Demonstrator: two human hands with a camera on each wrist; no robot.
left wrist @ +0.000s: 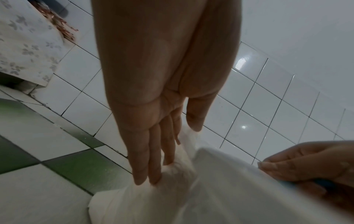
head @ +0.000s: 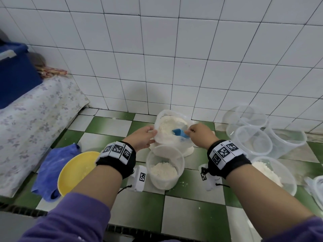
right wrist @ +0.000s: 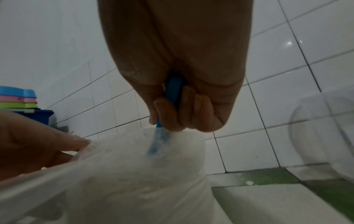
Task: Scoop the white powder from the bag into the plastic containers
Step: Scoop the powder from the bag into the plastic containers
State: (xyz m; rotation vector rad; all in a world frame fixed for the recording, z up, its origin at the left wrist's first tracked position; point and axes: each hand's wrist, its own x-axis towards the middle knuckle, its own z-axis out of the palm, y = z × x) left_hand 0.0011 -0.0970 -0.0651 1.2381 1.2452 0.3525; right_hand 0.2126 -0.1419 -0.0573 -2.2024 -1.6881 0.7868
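A white plastic bag point(head: 167, 119) of white powder point(head: 167, 125) stands open by the wall. My left hand point(head: 148, 137) pinches its left rim between thumb and fingers point(left wrist: 149, 169). My right hand point(head: 194, 132) grips the handle of a blue scoop point(head: 180, 133), whose bowl is down inside the bag on the powder. In the right wrist view the scoop handle point(right wrist: 173, 94) runs through my curled fingers and its bowl shows through the bag point(right wrist: 134, 174). A clear plastic container point(head: 164, 170), partly filled with powder, stands just in front of the bag.
A second container with powder point(head: 274, 173) sits under my right forearm. Three empty clear containers point(head: 253, 142) cluster at the right by the wall. A yellow bowl point(head: 76, 170) and blue cloth point(head: 52, 165) lie left. A floral-covered ledge point(head: 31, 119) holds a blue box point(head: 15, 72).
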